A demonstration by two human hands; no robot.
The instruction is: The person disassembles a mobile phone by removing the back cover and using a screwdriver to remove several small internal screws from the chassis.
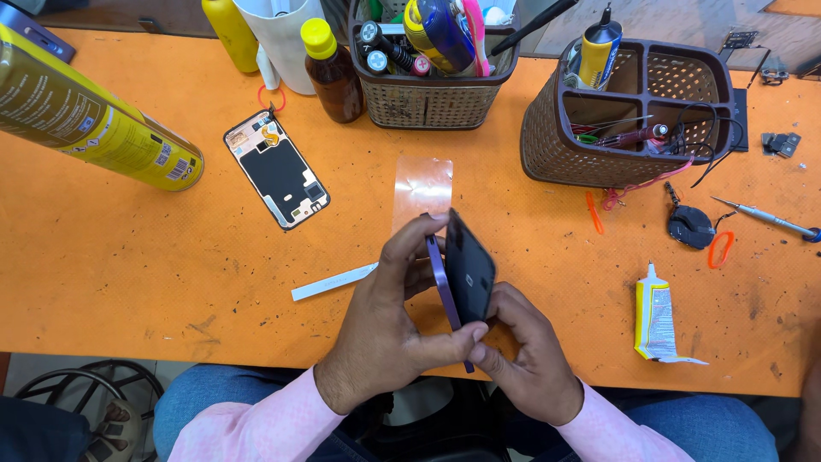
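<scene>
Both my hands hold a purple phone upright on its edge over the orange table, near the front edge. My left hand wraps its purple frame from the left, fingertips on the top corner. From below and to the right, my right hand pinches the lower part of the black panel that stands slightly away from the frame. A clear film sheet lies just behind the phone. A white strip lies to the left of my left hand.
An opened phone back lies at left, a yellow spray can beyond it. A brown bottle, two woven baskets with tools, a glue tube, a screwdriver and a small black part sit around.
</scene>
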